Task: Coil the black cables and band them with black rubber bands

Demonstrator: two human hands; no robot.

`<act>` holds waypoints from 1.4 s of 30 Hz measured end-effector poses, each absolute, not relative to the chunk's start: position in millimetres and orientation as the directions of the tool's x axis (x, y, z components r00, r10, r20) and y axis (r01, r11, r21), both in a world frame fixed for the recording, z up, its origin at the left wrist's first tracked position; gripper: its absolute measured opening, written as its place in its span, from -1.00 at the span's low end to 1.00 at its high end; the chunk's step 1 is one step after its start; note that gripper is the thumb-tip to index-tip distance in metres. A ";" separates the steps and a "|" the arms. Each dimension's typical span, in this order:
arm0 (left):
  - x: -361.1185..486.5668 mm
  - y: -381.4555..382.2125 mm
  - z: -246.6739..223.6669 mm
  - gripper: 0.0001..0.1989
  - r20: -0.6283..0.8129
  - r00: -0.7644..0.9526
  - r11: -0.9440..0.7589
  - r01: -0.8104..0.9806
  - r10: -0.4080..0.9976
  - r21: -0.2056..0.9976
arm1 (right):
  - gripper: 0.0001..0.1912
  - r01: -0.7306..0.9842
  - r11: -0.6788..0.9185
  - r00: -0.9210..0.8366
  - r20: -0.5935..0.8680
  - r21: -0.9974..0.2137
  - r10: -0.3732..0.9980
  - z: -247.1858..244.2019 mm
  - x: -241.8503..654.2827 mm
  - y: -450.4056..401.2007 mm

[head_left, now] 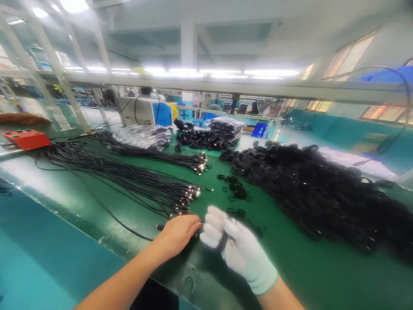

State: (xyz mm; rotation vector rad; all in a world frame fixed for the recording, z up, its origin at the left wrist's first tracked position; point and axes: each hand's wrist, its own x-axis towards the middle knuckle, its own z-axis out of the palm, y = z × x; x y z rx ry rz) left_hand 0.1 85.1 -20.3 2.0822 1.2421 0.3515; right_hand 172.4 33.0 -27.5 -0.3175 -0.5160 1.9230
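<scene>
My bare left hand (179, 233) is closed around a black cable (122, 230), whose length trails left across the table edge side; a dark connector end (159, 227) pokes out beside the knuckles. Close by on the right, my right hand (237, 245) in a white glove has its fingers curled around a dark strip of the cable; its exact shape is partly hidden by the fingers. Beyond the left hand lies a bundle of black cables (129, 172) with metal-tipped plugs facing right. Small black rings (238, 190) lie past the gloved hand.
A large heap of coiled black cables (309, 185) covers the right of the green table (213, 172). Behind are a second cable bundle (155, 155), clear plastic bags (142, 137) and a white-blue machine (145, 113). A red button box (27, 139) sits far left.
</scene>
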 end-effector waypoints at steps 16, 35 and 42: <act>17.6 36.4 -5.0 -0.77 0.394 0.720 -0.781 0.624 0.571 -0.009 | -0.63 -0.642 -0.241 -0.242 -0.106 -0.728 0.965 -27.3 179.8 37.7; -0.5 100.1 27.6 -0.93 0.263 0.883 -0.898 0.298 0.388 0.324 | -0.78 -0.564 -0.729 -0.752 -0.124 -0.388 0.647 -41.2 159.6 23.5; 9.3 84.0 55.6 -0.84 0.075 0.944 -0.942 0.312 0.322 0.126 | -0.61 -0.491 -0.698 -0.759 -0.139 -0.521 0.637 -50.5 163.2 22.2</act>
